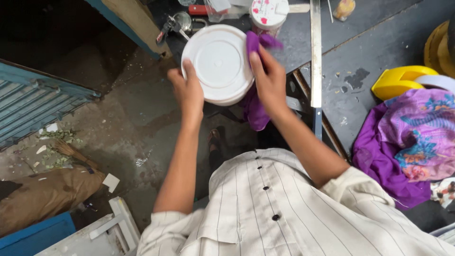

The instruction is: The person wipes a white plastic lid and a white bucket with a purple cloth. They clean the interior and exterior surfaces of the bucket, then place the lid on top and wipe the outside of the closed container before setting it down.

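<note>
A round white plastic container (219, 64) is held bottom-up over the front edge of a dark grey table (369, 28). My left hand (188, 90) grips its left rim, thumb on the flat base. My right hand (269, 78) presses a purple cloth (256, 111) against the container's right side; the cloth bunches above my fingers and hangs down below them.
On the table lie a long metal ruler (315, 47), a white jar with red marks (268, 13), metal hardware (176, 23) and a small yellow item (344, 8). A yellow plastic object (400, 80) and flowered purple fabric (410, 137) sit right. The dirty concrete floor (128, 114) lies left.
</note>
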